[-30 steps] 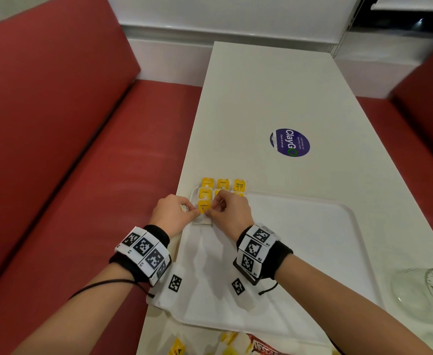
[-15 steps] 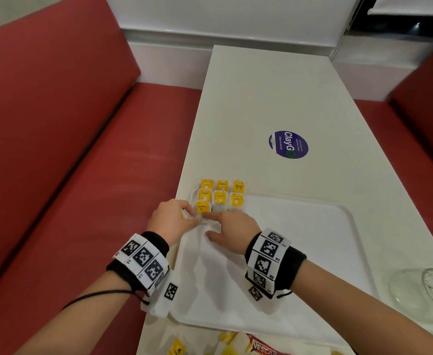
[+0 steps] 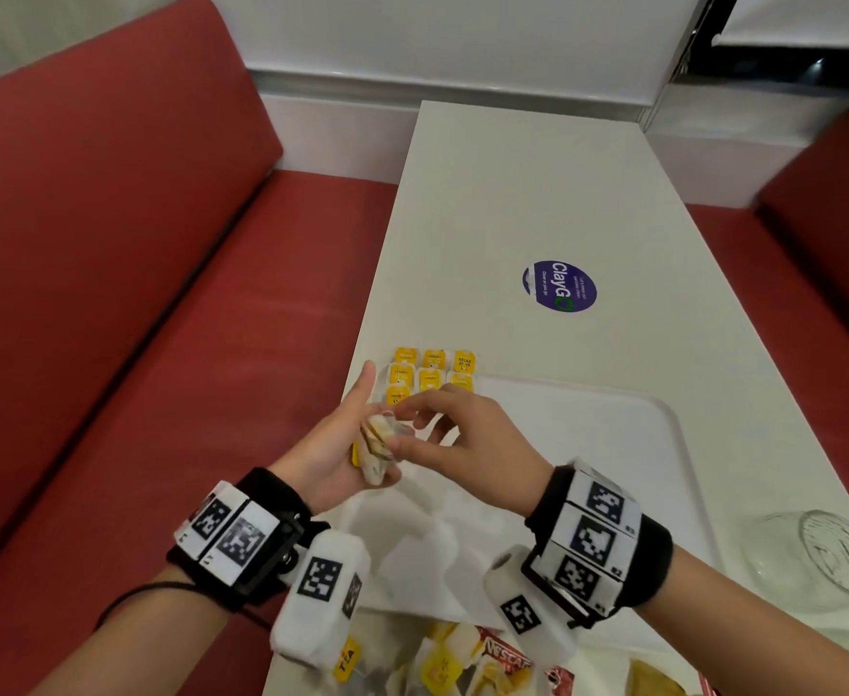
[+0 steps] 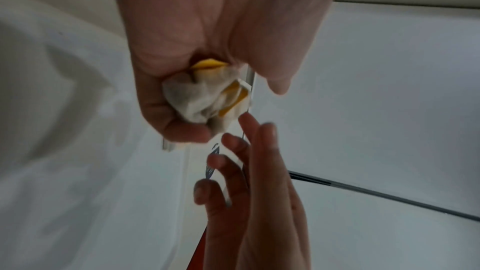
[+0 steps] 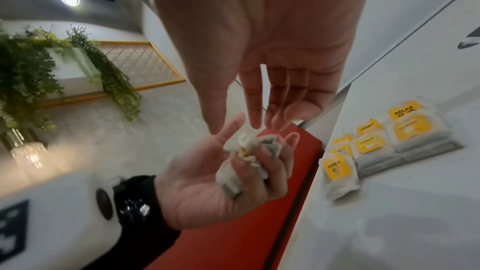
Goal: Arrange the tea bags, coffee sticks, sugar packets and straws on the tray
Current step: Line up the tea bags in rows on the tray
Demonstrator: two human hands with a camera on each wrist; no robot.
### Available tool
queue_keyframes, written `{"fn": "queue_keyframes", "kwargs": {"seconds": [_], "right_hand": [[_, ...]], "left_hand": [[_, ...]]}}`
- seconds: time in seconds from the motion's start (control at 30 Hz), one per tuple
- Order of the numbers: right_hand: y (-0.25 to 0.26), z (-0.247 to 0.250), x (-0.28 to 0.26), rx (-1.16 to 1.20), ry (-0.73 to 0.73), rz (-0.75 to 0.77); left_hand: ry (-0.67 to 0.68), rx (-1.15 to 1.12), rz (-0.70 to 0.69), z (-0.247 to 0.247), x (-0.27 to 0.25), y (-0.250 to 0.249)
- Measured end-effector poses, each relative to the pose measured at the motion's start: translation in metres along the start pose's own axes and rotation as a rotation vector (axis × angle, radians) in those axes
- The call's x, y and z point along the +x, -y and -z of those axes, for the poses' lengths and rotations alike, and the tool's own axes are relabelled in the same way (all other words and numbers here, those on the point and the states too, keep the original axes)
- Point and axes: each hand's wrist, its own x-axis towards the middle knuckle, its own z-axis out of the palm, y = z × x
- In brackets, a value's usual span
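My left hand is palm up over the near-left edge of the white tray and grips a crumpled bundle of tea bags. Its fingers curl round the bundle, as the right wrist view also shows. My right hand reaches in from the right with straight fingers, their tips at the top of the bundle, holding nothing that I can see. Several tea bags with yellow tags lie in neat rows at the tray's far-left corner.
A loose heap of tea bags and a red Nescafe stick lies on the table before the tray's near edge. A clear glass jar lies to the right. A purple sticker marks the table top. Red benches flank the table.
Both hands have lifted off the rows of tea bags and come back toward me. The left hand has turned palm up with its bundle, and the right hand now reaches to it.
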Motion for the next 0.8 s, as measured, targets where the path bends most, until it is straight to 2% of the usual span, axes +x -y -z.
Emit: {"fn": "queue_keyframes", "kwargs": {"seconds": [0.1,0.23,0.37,0.57,0.7,0.8], "right_hand": [[-0.001,-0.006,-0.010,-0.021,-0.008,0.011],[-0.008,-0.006,-0.022,-0.048,-0.019,-0.010],[-0.014,0.002,-0.032,0.049,-0.076,-0.064],[-0.016,0.010,-0.040,0.388,-0.022,-0.154],[-0.017,0.010,-0.041,0.590,-0.057,-0.195],[-0.018,0.011,-0.040,0.684,-0.100,-0.217]], "left_hand": [[0.115,-0.034,0.048,-0.009,-0.008,0.009],[0.149,0.020,0.045,-0.017,-0.018,0.020],[0.096,0.148,-0.063,-0.017,-0.033,0.030],[0.025,0.237,-0.269,-0.015,-0.043,0.045],[-0.029,0.258,-0.382,-0.017,-0.048,0.051],[-0.077,0.232,-0.418,-0.014,-0.048,0.053]]}}
